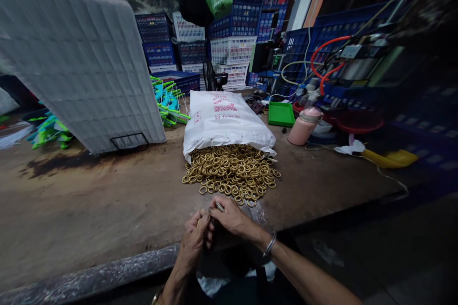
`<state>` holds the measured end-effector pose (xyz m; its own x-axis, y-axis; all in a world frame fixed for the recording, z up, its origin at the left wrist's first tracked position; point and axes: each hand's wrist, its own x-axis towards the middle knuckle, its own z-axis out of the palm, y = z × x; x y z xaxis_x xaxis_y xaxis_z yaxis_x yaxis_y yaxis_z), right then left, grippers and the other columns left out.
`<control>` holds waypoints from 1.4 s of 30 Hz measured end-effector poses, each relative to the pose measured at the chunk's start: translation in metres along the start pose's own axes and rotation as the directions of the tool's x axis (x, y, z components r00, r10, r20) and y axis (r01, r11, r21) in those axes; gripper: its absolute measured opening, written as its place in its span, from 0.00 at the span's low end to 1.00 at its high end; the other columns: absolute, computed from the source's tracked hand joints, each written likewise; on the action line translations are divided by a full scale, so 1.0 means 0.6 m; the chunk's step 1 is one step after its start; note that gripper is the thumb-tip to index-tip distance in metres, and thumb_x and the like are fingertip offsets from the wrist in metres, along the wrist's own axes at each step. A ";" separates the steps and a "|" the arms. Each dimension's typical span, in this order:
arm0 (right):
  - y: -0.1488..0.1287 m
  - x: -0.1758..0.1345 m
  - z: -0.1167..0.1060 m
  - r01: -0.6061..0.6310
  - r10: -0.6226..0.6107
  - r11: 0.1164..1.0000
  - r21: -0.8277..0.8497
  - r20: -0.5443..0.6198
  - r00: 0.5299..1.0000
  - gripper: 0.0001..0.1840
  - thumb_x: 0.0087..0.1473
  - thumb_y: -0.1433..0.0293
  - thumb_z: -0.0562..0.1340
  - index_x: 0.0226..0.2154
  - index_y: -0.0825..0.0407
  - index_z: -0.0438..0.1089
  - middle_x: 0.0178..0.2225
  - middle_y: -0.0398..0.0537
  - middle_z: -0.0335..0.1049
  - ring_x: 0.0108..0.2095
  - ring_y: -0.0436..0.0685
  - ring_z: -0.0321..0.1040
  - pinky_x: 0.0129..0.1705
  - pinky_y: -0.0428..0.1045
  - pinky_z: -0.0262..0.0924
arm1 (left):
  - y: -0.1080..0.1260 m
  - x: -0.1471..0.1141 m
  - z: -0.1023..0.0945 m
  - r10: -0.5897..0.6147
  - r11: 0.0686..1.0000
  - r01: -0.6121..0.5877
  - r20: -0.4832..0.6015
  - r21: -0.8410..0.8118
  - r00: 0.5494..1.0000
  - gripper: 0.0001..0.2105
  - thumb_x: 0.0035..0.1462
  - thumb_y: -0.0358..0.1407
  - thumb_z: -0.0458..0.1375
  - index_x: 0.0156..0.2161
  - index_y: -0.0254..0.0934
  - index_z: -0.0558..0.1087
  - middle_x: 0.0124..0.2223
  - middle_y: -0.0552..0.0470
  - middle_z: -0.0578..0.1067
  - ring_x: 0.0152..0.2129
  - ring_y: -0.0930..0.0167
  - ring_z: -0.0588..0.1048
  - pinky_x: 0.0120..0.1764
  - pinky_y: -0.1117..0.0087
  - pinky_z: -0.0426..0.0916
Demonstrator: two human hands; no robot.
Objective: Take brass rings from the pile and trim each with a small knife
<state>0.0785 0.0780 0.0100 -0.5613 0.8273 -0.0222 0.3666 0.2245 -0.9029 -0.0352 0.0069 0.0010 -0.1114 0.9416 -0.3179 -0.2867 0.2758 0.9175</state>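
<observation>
Brass-coloured rings spill in a heap from the mouth of a white printed sack lying on the table. Just in front of them, near the table edge, my two hands meet. My left hand is closed in a pinch; whatever sits between its fingertips is hidden or too small to name. My right hand is closed around a thin, pale metal piece, its tip showing beside the thumb. The fingertips of both hands touch or nearly touch.
A large white quilted board stands at left beside green and blue plastic pieces. At right are a green tray, a pink jar, a yellow scoop and a machine with orange hoses. Stacked crates fill the back.
</observation>
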 end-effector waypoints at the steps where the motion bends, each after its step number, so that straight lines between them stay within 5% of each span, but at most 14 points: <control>1: -0.001 0.000 -0.001 0.005 -0.005 1.000 0.005 0.007 1.000 0.06 0.48 0.69 0.53 0.23 0.54 0.62 0.20 0.37 0.60 0.23 0.46 0.54 0.25 0.41 0.47 | 0.002 -0.001 0.001 0.001 1.000 0.000 0.010 -0.020 1.000 0.15 0.48 0.46 0.54 0.24 0.36 0.62 0.17 0.61 0.61 0.10 0.81 0.57 0.14 0.80 0.53; 6: -0.002 0.000 -0.005 -0.034 0.035 0.999 0.008 -0.020 0.999 0.10 0.52 0.70 0.48 0.25 0.53 0.61 0.20 0.39 0.61 0.23 0.47 0.57 0.26 0.42 0.48 | 0.008 -0.006 0.003 -0.003 0.995 0.002 -0.004 -0.104 1.000 0.13 0.49 0.45 0.55 0.28 0.36 0.62 0.20 0.60 0.63 0.12 0.82 0.59 0.14 0.81 0.52; 9: 0.004 -0.007 -0.004 0.009 -0.017 0.980 -0.197 -0.040 0.999 0.10 0.53 0.69 0.48 0.26 0.53 0.61 0.22 0.41 0.62 0.24 0.48 0.57 0.27 0.43 0.47 | 0.005 -0.004 0.002 0.000 0.995 -0.006 -0.058 -0.096 0.998 0.13 0.48 0.45 0.55 0.28 0.36 0.62 0.21 0.60 0.64 0.12 0.82 0.59 0.14 0.81 0.53; 15: 0.016 -0.023 0.005 0.138 -0.093 0.846 -0.516 0.111 0.989 0.10 0.44 0.76 0.51 0.32 0.52 0.62 0.26 0.44 0.65 0.26 0.50 0.58 0.27 0.45 0.44 | -0.001 0.004 0.001 -0.015 0.997 0.006 -0.105 -0.080 0.994 0.15 0.46 0.47 0.56 0.31 0.37 0.62 0.20 0.61 0.65 0.11 0.81 0.61 0.14 0.81 0.54; 28: 0.022 -0.011 0.009 0.100 -0.018 0.731 -0.675 0.127 0.992 0.14 0.43 0.75 0.51 0.36 0.54 0.61 0.26 0.47 0.67 0.26 0.52 0.61 0.26 0.46 0.43 | 0.000 -0.015 -0.003 0.057 0.995 -0.045 -0.141 0.087 0.988 0.15 0.46 0.49 0.54 0.26 0.37 0.62 0.18 0.61 0.64 0.10 0.82 0.59 0.13 0.81 0.52; 36: 0.008 0.031 0.000 0.042 -0.045 0.681 -0.731 0.016 0.999 0.13 0.44 0.77 0.51 0.36 0.54 0.62 0.29 0.48 0.68 0.28 0.53 0.62 0.28 0.46 0.45 | 0.016 -0.037 -0.007 -0.014 0.936 0.006 -0.019 -0.352 1.000 0.12 0.46 0.44 0.58 0.26 0.36 0.64 0.22 0.58 0.67 0.13 0.81 0.60 0.14 0.80 0.53; 42: -0.008 0.077 0.025 0.068 -0.080 0.649 -0.758 0.021 0.997 0.17 0.48 0.74 0.52 0.43 0.53 0.61 0.37 0.53 0.68 0.36 0.57 0.63 0.34 0.48 0.48 | 0.001 -0.027 -0.035 -0.003 0.917 -0.024 -0.065 -0.398 0.998 0.11 0.48 0.42 0.57 0.29 0.34 0.69 0.27 0.53 0.70 0.18 0.79 0.65 0.16 0.79 0.56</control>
<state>0.0393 0.1076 0.0070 -0.6040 0.7959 0.0409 0.7622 0.5919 -0.2623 -0.0534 -0.0119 0.0019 -0.1725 0.9262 -0.3352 -0.6391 0.1538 0.7536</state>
